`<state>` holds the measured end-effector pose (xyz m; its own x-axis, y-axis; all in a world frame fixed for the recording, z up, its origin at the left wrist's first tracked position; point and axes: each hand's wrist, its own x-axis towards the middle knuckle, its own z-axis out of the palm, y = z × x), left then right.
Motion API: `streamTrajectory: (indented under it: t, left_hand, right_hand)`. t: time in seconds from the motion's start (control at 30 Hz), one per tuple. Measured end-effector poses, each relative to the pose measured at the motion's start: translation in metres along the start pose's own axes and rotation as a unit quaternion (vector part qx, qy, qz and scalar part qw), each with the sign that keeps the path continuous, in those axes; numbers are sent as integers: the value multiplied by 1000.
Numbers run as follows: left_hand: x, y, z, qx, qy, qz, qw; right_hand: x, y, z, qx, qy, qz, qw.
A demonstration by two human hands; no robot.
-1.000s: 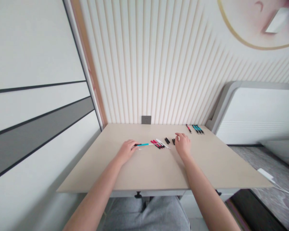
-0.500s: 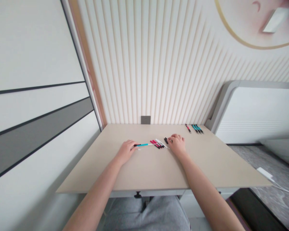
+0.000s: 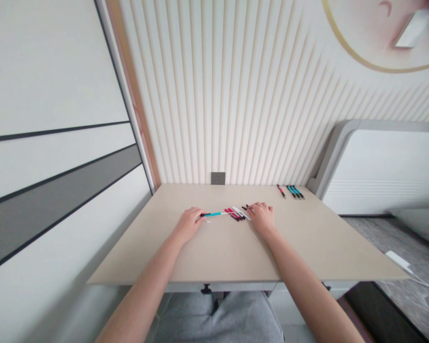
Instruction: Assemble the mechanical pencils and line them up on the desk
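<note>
"Taking the dark grey rectangular wall socket (image 3: 218,178) as our mark, what do we hold?"

"In front of it and to its left, our left hand (image 3: 190,223) has its fingers pinched on the black end of a slim turquoise-and-black pen barrel (image 3: 213,214), which lies in front of the socket."

"Anything in that barrel?"

"A thin white rod (image 3: 225,213) juts from its right end; we can't tell how deep it sits."

"And our right hand (image 3: 261,216)?"

"In front of the socket, to its right, fingers bent over small black pieces (image 3: 245,207); we can't tell whether they grip one. Just beside lie pink-and-black pen barrels (image 3: 232,212) and slim white sticks (image 3: 240,212)."

"Farther right of the socket?"

"Turquoise-and-black pens (image 3: 295,192) and one red-and-black pen (image 3: 281,191), near the beige table's (image 3: 229,257) back edge."
</note>
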<state>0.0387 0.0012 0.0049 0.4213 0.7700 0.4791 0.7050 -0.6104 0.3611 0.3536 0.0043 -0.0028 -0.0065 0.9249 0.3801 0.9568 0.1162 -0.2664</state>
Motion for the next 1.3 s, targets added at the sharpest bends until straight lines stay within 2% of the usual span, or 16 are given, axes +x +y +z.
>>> streamTrajectory:
  t: [0.13,0.23,0.63,0.97,1.13,1.3]
  left_hand:
    - [0,1,-2,11,15,-14,1000]
    - [0,1,-2,16,23,-13,1000]
    - [1,2,-3,4,29,-6,1000]
    - [1,3,-2,7,10,5,1000]
    - [1,7,0,-2,-9,43,999]
    - [0,12,0,-3,-14,58,998]
  right_hand:
    - [1,4,0,107,5,-46,993]
    - [2,2,0,148,16,-94,984]
    - [-7,-13,-13,148,16,-148,978]
    - [-7,-17,-8,155,7,-190,969]
    - [-8,-25,-1,203,0,-222,954]
    - [-11,-32,0,274,-25,-216,937]
